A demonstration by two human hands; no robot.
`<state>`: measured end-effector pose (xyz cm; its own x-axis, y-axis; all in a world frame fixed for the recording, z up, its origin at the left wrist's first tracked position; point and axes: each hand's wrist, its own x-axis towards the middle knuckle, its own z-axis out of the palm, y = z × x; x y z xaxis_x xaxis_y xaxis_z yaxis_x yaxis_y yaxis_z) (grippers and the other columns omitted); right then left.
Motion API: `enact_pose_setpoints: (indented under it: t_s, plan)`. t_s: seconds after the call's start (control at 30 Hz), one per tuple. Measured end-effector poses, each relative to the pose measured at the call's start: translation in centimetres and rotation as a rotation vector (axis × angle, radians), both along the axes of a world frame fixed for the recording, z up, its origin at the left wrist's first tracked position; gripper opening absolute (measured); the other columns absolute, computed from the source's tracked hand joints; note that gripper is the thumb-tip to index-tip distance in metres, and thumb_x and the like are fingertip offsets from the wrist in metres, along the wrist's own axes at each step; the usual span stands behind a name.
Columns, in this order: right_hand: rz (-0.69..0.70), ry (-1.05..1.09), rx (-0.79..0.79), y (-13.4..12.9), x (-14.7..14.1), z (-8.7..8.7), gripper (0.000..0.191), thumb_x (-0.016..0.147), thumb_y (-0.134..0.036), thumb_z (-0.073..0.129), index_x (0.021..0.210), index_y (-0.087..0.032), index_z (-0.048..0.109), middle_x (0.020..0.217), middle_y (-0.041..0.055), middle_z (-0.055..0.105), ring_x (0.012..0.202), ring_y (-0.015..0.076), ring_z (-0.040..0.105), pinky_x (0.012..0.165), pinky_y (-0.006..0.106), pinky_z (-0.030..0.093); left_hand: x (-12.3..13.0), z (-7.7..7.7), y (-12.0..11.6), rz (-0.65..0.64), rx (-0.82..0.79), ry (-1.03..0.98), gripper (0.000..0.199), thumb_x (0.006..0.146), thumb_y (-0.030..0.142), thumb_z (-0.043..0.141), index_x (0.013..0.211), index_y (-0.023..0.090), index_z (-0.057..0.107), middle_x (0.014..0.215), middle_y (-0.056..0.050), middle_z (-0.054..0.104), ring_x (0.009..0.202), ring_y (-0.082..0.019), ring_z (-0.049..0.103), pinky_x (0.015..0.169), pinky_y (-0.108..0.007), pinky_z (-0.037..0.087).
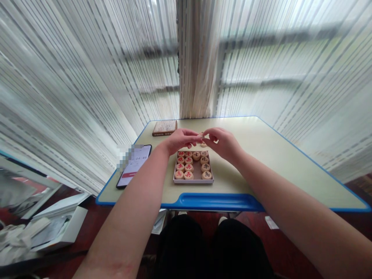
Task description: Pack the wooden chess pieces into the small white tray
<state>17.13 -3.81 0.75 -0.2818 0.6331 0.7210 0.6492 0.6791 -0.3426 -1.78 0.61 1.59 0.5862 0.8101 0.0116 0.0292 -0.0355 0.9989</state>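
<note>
Just beyond the box, my left hand (183, 138) and my right hand (218, 140) meet fingertip to fingertip. Both are closed on a small pale wooden xiangqi piece (200, 136), mostly covered by the fingers. Under them another xiangqi piece (203, 145) shows in part on the table. The shallow open box (193, 181) holds round xiangqi pieces: two left columns marked in red, a right column in black. One black-marked piece (196, 156) sits at the top of the third column, with bare box floor (197, 170) below it.
The pale table (279, 162) has a blue rim and a blue front tray (217, 201). A phone (135, 166) showing a timer lies at the left edge. A flat wooden case (164, 128) lies at the back left. Striped curtains (197, 58) hang behind the table.
</note>
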Motion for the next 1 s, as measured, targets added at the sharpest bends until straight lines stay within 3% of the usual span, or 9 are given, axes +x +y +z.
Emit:
enact_pose_setpoints:
  t_s: [0.3,0.63,1.0]
  plan:
    - [0.036,0.086,-0.078,-0.59,0.23,0.80,0.013,0.078,-0.023,0.059,0.089,-0.017,0.063,0.072,0.0020,0.058,0.061,0.0123,0.052,0.059,0.027,0.045,0.01,-0.10,0.02,0.088,0.026,-0.029,0.033,0.055,0.030,0.082,0.081,0.015,0.071,0.068,0.000,0.061,0.057,-0.006,0.043,0.055,-0.023,0.029]
    - [0.103,0.177,-0.215,-0.77,-0.04,0.97,0.015,0.079,-0.030,0.061,0.075,-0.017,0.067,0.073,0.0046,0.064,0.060,0.0124,0.060,0.056,0.026,0.052,-0.10,-0.16,-0.02,0.025,0.024,0.014,0.033,0.057,0.030,0.081,0.081,0.015,0.065,0.073,0.002,0.059,0.062,-0.006,0.045,0.060,-0.024,0.032]
    - [0.107,0.212,-0.366,-0.99,-0.29,0.92,0.034,0.073,-0.048,0.067,0.079,-0.015,0.068,0.069,0.0070,0.069,0.061,0.0167,0.065,0.055,0.029,0.054,-0.22,-0.17,0.07,-0.038,0.063,0.091,0.032,0.060,0.035,0.079,0.082,0.015,0.066,0.071,0.001,0.059,0.061,-0.007,0.045,0.060,-0.025,0.032]
